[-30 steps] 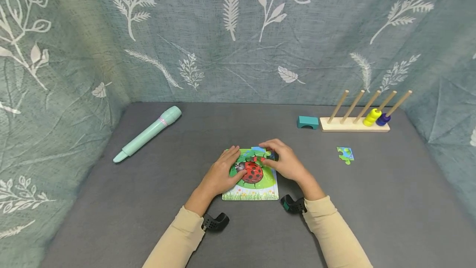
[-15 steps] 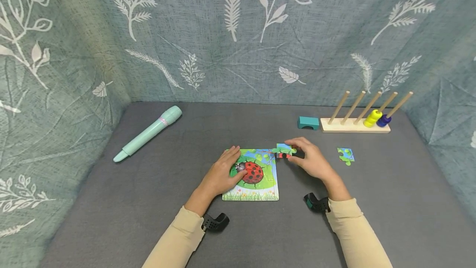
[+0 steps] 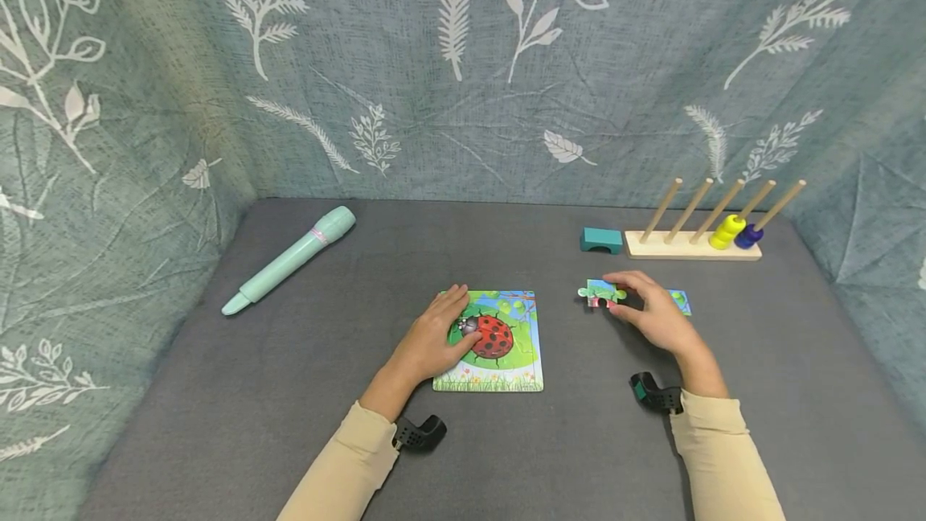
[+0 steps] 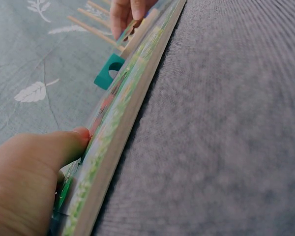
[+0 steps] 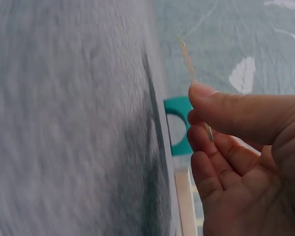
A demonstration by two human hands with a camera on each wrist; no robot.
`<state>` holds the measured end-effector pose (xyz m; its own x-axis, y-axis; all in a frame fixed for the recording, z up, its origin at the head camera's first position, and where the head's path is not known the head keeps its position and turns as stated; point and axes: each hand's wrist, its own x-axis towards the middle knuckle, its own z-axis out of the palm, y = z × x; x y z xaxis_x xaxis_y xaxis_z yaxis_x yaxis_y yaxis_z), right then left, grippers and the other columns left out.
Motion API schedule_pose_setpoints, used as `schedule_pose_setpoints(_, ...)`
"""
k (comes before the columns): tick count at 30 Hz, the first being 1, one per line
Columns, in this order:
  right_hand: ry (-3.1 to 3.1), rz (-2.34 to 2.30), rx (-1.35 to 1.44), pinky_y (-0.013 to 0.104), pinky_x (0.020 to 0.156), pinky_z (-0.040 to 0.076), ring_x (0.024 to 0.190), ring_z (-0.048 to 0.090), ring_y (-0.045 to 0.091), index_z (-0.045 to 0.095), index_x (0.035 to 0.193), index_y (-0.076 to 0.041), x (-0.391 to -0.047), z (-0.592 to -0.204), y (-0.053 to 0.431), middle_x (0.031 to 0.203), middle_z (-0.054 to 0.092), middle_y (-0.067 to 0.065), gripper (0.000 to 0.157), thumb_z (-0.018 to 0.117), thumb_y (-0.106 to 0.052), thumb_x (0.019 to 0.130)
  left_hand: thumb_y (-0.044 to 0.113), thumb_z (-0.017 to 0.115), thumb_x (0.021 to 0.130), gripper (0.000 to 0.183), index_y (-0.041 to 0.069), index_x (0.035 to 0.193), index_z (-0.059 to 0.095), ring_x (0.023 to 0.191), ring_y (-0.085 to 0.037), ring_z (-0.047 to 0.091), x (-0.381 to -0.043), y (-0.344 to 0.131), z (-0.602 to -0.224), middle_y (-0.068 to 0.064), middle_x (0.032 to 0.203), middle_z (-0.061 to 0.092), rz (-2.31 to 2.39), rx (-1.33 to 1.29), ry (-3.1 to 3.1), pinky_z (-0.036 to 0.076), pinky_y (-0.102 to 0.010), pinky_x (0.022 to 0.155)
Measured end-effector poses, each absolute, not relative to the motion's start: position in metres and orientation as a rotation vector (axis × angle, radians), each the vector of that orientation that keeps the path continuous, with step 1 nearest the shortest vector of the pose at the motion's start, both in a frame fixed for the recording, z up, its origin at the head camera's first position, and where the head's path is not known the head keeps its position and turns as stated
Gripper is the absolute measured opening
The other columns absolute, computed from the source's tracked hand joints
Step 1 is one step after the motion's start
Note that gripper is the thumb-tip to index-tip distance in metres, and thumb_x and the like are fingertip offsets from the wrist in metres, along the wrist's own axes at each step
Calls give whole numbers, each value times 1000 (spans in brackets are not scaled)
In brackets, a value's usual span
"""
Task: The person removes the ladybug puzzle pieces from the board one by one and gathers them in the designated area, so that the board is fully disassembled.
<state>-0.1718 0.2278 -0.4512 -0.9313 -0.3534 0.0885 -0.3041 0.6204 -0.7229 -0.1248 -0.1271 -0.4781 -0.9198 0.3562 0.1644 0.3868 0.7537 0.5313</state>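
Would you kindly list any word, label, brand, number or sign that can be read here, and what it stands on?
There are none that can be read in any view.
Puzzle board: only a ladybird picture.
Puzzle piece in the right hand: only coloured artwork shows.
Backdrop cloth: only white plant patterns.
Pink band on the mint-green pen-shaped object: too small to tell whether it bears text.
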Motion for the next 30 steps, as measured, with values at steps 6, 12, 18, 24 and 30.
schedule_pose_setpoints(6, 2810, -1188, -530, 53, 98, 41, 113, 50, 37, 53, 130, 2, -169, -453, 239, 125, 52, 21, 41, 62, -5, 90, 34, 65, 90, 64, 1, 141, 44, 142, -26, 30, -125, -126, -478, -13, 149, 39, -896, -614, -2876, 24, -40, 119)
schedule_pose_setpoints(12, 2819, -1135, -498, 56, 99, 40, 117, 48, 40, 52, 131, 2, -170, -456, 248, 129, 50, 24, 40, 60, -5, 92, 34, 65, 90, 64, 1, 141, 44, 142, -25, 30, -124, -126, -478, -13, 150, 38, -890, -612, -2879, 25, -40, 119)
schedule_pose_setpoints(18, 2847, -1079, -469, 56, 98, 39, 118, 48, 40, 53, 131, 2, -169, -457, 251, 130, 50, 24, 40, 60, -4, 91, 34, 64, 90, 64, 1, 141, 44, 142, -26, 30, -124, -126, -478, -13, 150, 38, -899, -612, -2882, 25, -41, 119)
schedule_pose_setpoints(24, 2876, -1012, -463, 60, 99, 37, 121, 44, 43, 52, 130, 1, -169, -458, 251, 130, 49, 26, 41, 61, -4, 91, 34, 64, 90, 64, 1, 141, 44, 142, -26, 30, -125, -127, -478, -13, 150, 38, -897, -617, -2880, 25, -41, 119)
schedule_pose_setpoints(30, 2882, -976, -461, 61, 100, 34, 123, 41, 44, 53, 130, 1, -168, -457, 252, 132, 48, 26, 41, 62, -4, 90, 34, 64, 90, 64, 1, 141, 44, 141, -26, 31, -125, -127, -479, -13, 149, 39, -898, -622, -2872, 26, -41, 118)
